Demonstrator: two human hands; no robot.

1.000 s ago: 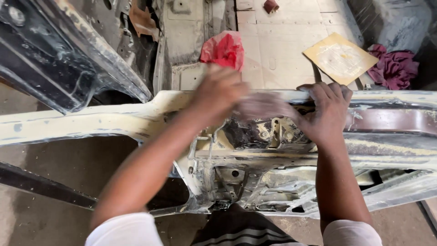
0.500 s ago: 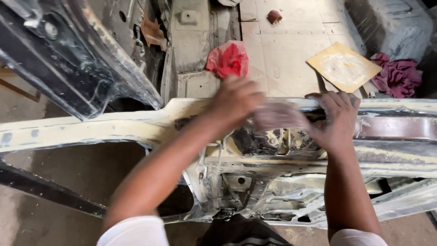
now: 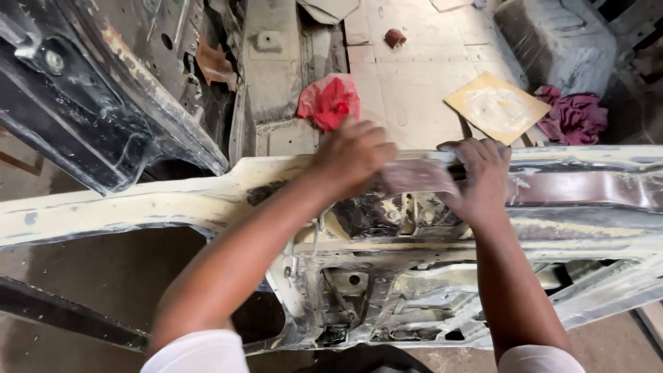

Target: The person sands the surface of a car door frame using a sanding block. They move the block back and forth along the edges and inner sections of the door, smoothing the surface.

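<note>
Sanding sheet (image 3: pixel 414 176) has been slid slightly left along the filler-coated car panel (image 3: pixel 138 204) since a second ago. Left hand (image 3: pixel 352 155) is pressed flat on it, right hand (image 3: pixel 480 176) is clenched on its edge, so rubbing is judged ongoing.

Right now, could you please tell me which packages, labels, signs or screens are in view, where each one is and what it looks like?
No labels, signs or screens show.
Red crumpled bag: possibly a package, on the floor just beyond the left hand.
Tan square board: flat on the floor beyond the right hand, pale smears on top.
</note>
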